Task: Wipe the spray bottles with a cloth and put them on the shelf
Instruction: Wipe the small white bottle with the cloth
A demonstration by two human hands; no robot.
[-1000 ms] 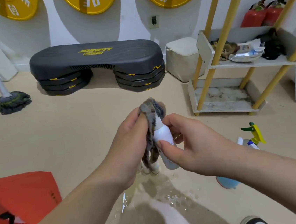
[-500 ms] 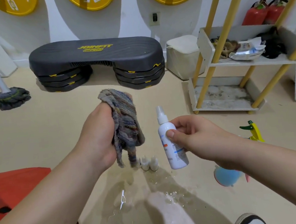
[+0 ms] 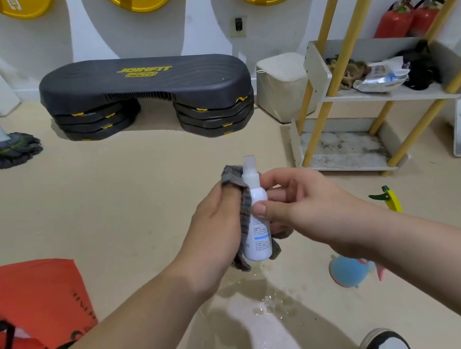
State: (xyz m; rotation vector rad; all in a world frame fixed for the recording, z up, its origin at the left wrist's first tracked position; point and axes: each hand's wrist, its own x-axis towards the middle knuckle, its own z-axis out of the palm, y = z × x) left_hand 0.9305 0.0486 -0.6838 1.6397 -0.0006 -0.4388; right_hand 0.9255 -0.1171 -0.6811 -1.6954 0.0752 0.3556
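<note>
Two hands are meeting again over the wet patch of floor (image 3: 255,316): half a second ago the cloth was hanging clear of the bottle, well off to the left, and now the left hand (image 3: 215,227) is pressing the grey cloth (image 3: 242,201) back against the small white spray bottle (image 3: 257,228), so the wiping is starting another pass rather than finishing. The left fingers are closing around the cloth, with one fingertip tucked under its upper fold, and the fabric is wrapping the bottle's left side and trailing below its base. The right hand (image 3: 301,209) is pinching the bottle upright, thumb (image 3: 261,209) lying across the front of the body just above the printed label, the other fingers curling behind it where they are only partly showing; the nozzle cap is sticking up above both sets of fingers. By my judgement this bottle is not yet ready for shelving, since the cloth is only now coming back onto it. Beyond the right wrist, a blue spray bottle (image 3: 347,271) with a yellow and green trigger (image 3: 391,200) is waiting on the floor, unwiped as far as can be told. Farther past the fingertips, the yellow-legged shelf (image 3: 343,151) is standing with its bottom tier bare and stained, which looks the likeliest place for the bottles
</note>
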